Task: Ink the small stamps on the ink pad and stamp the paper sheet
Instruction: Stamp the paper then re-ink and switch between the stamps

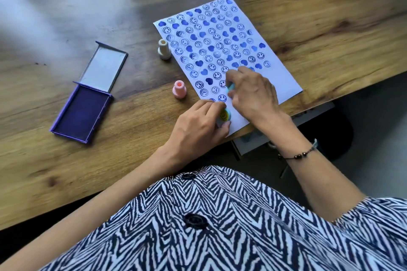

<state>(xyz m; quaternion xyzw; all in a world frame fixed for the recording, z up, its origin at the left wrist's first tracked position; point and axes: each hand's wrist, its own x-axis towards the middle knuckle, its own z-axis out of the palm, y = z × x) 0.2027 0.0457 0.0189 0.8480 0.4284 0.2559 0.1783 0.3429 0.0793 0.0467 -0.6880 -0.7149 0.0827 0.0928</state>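
Open ink pad (81,112) and two spare stamps (180,89) sit left on the bench (330,28), while left hand (196,130) pinches a smiley stamp (225,115) at the paper's (284,77) near edge, right hand (253,92) clenched around another.

The worktop (319,35) is a wooden board in warm brown with dark grain streaks and small knots, its near edge running on a slant from lower left to upper right. Soft daylight washes its far left part to a pale, blurred glare, while the right part keeps its full colour. Beyond the near edge on the right lies a grey floor (378,121), with a dark rounded shape (339,136) and some pale frame parts beneath the board.
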